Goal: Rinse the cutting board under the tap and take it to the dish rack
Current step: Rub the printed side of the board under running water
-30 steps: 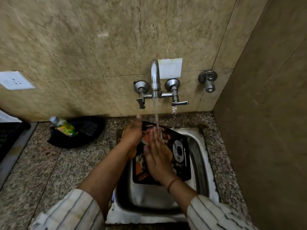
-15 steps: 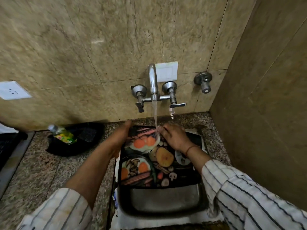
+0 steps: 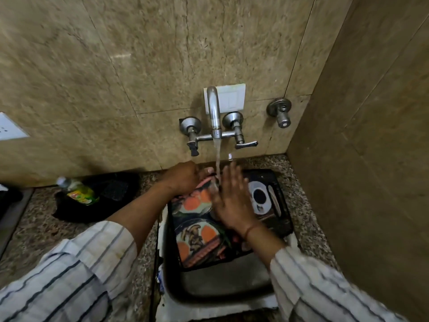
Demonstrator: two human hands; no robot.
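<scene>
The board [image 3: 199,238] lies tilted over the sink [image 3: 222,296], its far edge under the tap [image 3: 214,115] at 12 o'clock, water running onto it. The left hand [image 3: 185,176] is closed around the board's far-left corner, at 10 o'clock. The right hand [image 3: 232,201] lies flat on the printed face, fingers spread, gripping nothing. A bottle [image 3: 79,191] lies at 9 o'clock on the counter [image 3: 46,231].

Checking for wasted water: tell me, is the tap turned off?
No, water streams from the tap onto the cutting board beside the right hand.
</scene>
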